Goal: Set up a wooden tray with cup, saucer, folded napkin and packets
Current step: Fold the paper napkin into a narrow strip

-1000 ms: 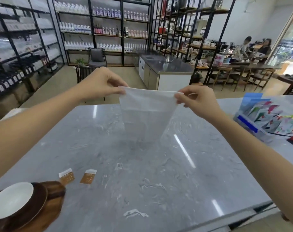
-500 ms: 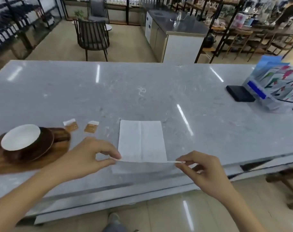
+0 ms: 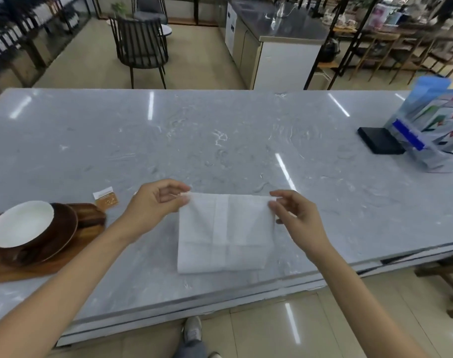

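A: Head view first; where is the napkin [image 3: 224, 235]?

B: Flat on the grey marble counter [image 3: 220, 140], near its front edge, folded over so the upper layer stops short of the lower one; the left hand [image 3: 155, 202] pinches its far left corner between thumb and forefinger; the right hand [image 3: 295, 215] pinches the far right corner the same way.

A: And the rest of the set?

B: Well to the left; a wooden tray [image 3: 36, 264] carries a dark saucer [image 3: 62, 236] with a white-lined cup [image 3: 21, 224] on it; one packet [image 3: 106, 200] lies on the counter just behind the tray, beside the left hand.
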A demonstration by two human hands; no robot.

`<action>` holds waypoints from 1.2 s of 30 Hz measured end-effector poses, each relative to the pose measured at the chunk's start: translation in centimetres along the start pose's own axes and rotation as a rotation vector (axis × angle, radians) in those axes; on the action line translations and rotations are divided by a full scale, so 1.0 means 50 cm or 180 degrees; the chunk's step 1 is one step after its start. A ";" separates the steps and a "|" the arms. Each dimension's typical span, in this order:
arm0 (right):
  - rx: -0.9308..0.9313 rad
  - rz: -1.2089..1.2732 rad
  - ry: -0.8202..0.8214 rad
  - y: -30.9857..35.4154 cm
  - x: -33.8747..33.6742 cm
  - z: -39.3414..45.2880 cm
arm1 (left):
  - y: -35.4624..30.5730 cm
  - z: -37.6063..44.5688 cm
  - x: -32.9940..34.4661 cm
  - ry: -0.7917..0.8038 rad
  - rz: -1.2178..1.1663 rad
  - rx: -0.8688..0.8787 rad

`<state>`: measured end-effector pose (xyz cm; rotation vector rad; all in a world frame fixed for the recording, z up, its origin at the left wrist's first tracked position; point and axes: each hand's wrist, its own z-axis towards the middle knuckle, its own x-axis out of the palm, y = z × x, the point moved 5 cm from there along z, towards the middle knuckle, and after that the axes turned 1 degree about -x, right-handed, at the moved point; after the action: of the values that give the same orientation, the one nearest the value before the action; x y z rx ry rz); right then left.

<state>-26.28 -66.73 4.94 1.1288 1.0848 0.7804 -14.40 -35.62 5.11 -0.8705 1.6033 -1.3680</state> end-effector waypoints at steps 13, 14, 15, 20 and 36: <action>0.1092 -0.0943 -0.0229 -0.246 0.088 0.169 | 0.219 0.183 0.021 -0.0372 0.0763 -0.0742; 0.1084 -0.0933 -0.0265 -0.248 0.088 0.167 | 0.220 0.182 0.020 -0.0410 0.0780 -0.0723; 0.1085 -0.0908 -0.0302 -0.249 0.087 0.165 | 0.222 0.182 0.019 -0.0472 0.0768 -0.0733; 0.1056 -0.0890 -0.0444 -0.243 0.088 0.165 | 0.230 0.185 0.018 -0.0762 0.0884 -0.0792; -0.0508 -0.2585 -0.0084 -0.154 0.183 0.056 | 0.167 0.054 0.185 0.0141 0.2893 0.0838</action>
<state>-21.00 -61.38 -4.76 0.4783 1.2948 0.1974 -15.63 -43.67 -4.70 0.0807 1.5056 -0.8911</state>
